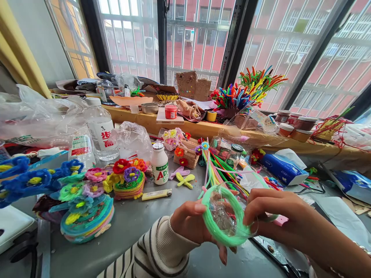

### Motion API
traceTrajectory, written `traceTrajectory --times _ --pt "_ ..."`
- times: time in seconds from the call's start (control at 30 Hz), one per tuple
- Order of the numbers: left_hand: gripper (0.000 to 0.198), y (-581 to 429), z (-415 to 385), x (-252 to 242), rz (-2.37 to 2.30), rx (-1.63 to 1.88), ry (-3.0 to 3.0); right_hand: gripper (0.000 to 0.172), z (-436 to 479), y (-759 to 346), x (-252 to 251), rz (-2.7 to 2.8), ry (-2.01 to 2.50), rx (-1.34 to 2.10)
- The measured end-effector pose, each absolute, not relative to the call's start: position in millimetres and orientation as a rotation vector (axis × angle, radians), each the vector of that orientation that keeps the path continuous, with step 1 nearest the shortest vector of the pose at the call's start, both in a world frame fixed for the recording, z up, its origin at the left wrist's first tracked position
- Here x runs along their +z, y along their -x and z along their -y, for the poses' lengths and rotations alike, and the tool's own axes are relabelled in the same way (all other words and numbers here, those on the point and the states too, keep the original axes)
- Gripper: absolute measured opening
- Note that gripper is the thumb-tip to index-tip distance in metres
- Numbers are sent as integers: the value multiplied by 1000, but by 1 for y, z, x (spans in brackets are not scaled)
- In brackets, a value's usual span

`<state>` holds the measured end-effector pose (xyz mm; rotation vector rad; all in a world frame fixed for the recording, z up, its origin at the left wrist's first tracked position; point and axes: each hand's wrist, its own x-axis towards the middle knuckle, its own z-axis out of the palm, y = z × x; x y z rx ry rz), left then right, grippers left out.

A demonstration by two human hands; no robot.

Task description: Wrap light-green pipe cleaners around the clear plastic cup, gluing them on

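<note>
Green ring [214,229] rounded, stems [213,170] left loose

The ring is pinched at opposite sides by the fingers of the left hand [189,222] and right hand [278,216], closed on its rim, above the surface [127,220]. Clear plastic [222,210] is left exposed within (whether covering is needed cannot be told). Beyond, the stems seem unused, while a flower-topped stack [89,227] appears finished

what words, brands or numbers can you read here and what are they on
"AD", in red: the small white bottle
Large red characters, too blurred to quote surely: the big clear bottle
Green print, not readable: the plastic bag
Too small or blurred: the lighter, the red jar, the blue tissue pack
</note>
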<state>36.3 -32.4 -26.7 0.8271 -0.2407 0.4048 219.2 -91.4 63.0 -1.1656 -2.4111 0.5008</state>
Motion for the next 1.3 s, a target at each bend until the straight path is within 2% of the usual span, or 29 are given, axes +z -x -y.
traceTrajectory --times 0.6,1.3 --pt "56 -35 30 -24 206 389 -869 17 93 -217 64 2397 1207 483" --pt "46 -35 34 -25 251 460 -796 12 90 -219 62 2383 1188 524"
